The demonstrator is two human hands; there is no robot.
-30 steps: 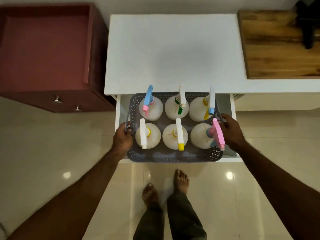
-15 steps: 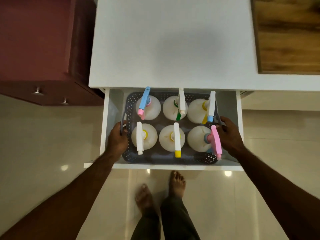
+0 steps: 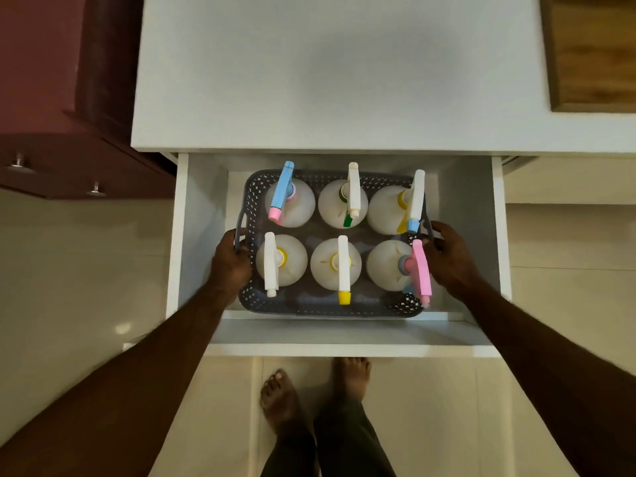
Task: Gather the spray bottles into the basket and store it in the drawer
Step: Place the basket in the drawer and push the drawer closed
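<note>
I see the white tabletop point(image 3: 337, 70) filling the upper frame, with a wooden board point(image 3: 595, 53) lying at its far right corner and a dark red cabinet point(image 3: 51, 98) off to the left. Below the tabletop's front edge the white drawer point(image 3: 344, 333) stands pulled open over the pale tiled floor point(image 3: 69, 270).

Inside the drawer sits the grey perforated basket point(image 3: 330, 306), its long axis running left to right, with bare drawer floor showing on either side of it. I cannot tell whether its base is resting fully on the drawer floor.

My left hand point(image 3: 230, 263) is curled closed around the handle on the basket's left end. My right hand point(image 3: 451, 259) is wrapped over the right rim and handle, fingers bent around it, just beside the pink sprayer.

Six spray bottles stand upright in the basket in two rows of three. Back row: a blue-and-pink sprayer point(image 3: 282, 192), a white-and-green one point(image 3: 353, 194), a white one with a blue tip point(image 3: 415, 201). Front row: an all-white sprayer point(image 3: 270, 263), a white one with a yellow tip point(image 3: 343, 268), and a pink sprayer point(image 3: 420, 270). All the nozzles point toward me, roughly along the basket's short axis.

My bare feet point(image 3: 313, 390) stand on the floor below the drawer front.
</note>
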